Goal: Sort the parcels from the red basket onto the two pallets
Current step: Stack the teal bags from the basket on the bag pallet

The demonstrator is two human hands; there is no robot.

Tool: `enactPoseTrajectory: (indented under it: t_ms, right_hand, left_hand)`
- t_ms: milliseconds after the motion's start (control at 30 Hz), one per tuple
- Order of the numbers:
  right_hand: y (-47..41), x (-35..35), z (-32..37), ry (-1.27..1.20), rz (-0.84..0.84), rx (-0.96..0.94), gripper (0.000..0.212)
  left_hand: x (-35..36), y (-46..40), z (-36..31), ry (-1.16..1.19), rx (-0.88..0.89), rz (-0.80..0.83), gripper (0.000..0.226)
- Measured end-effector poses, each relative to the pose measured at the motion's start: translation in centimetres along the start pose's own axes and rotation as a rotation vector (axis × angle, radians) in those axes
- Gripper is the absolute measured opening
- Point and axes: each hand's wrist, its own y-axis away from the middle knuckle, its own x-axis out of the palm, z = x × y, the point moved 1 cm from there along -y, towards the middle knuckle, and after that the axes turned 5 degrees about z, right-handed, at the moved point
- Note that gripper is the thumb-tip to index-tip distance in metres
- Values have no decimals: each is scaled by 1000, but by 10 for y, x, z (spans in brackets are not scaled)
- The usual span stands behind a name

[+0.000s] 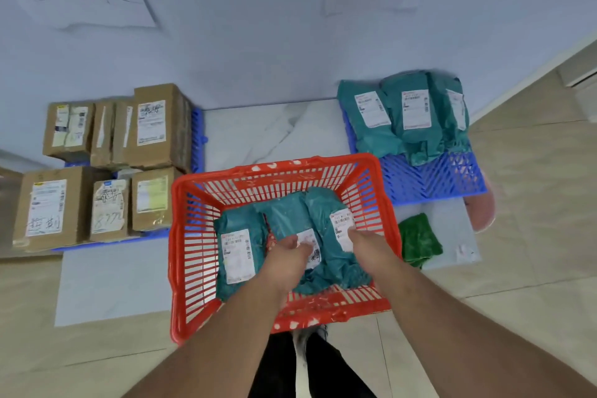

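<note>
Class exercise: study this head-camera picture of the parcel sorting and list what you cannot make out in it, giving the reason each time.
- Label text on the teal bags in the red basket: too small and blurred.
- Fingertips of the left hand and right hand: dug in among the bags.
- Left pallet: mostly covered by boxes.
- Pink thing beside the right pallet: motion-blurred.

Red slatted plastic basket (193, 236) holding three teal mailer bags (239, 249) with white labels (lying flat, overlapping). Left of the basket, a blue pallet (197, 126) carries brown cardboard boxes (155, 126); right, another blue pallet (433, 178) carries teal bags (410, 113).
</note>
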Motion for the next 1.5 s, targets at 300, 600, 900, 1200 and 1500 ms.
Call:
enactPoseTrajectory:
  t_ms: [300, 600, 900, 1200, 1500]
  right_hand:
    - [-57, 37, -26, 288, 60, 14, 35]
    - [-64, 40, -26, 171, 66, -62, 39]
    - [-122, 24, -24, 22, -49, 105, 56]
    - [-97, 20, -16, -327, 18, 100, 56]
    - [1, 0, 8, -452, 118, 41, 45]
  left_hand:
    - [31, -52, 36, -78, -27, 47, 54]
    - [34, -59, 22, -92, -33, 68, 12]
    - [49, -108, 27, 40, -61, 109, 10]
    - [48, -93, 20, 214, -78, 136, 35]
    - [33, -4, -7, 139, 13, 82, 40]
